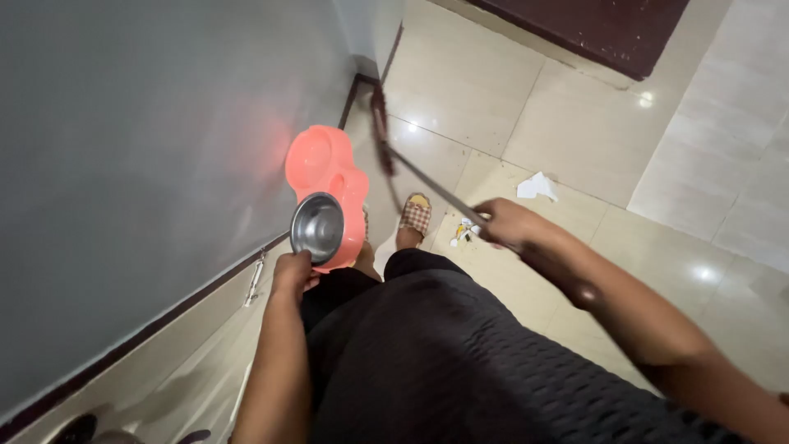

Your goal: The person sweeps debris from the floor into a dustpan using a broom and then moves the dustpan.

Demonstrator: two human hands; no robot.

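My left hand (292, 273) grips the lower edge of a pink plastic pet feeding tray (325, 164), lifted off the floor beside the grey wall. A round steel bowl (316, 227) sits in the tray's near hollow; the far hollow is bare. My right hand (503, 224) is closed around the thin metal handle of a broom (427, 182), which slants away to the dark broom head (379, 108) on the floor by the skirting. One foot in a checked slipper (417, 217) stands between the two hands.
Crumpled white paper (537, 187) and small scraps (464, 233) lie on the glossy beige tiles. A grey wall (148, 148) with dark skirting runs along the left. A dark brown door or panel (592, 29) is at the top.
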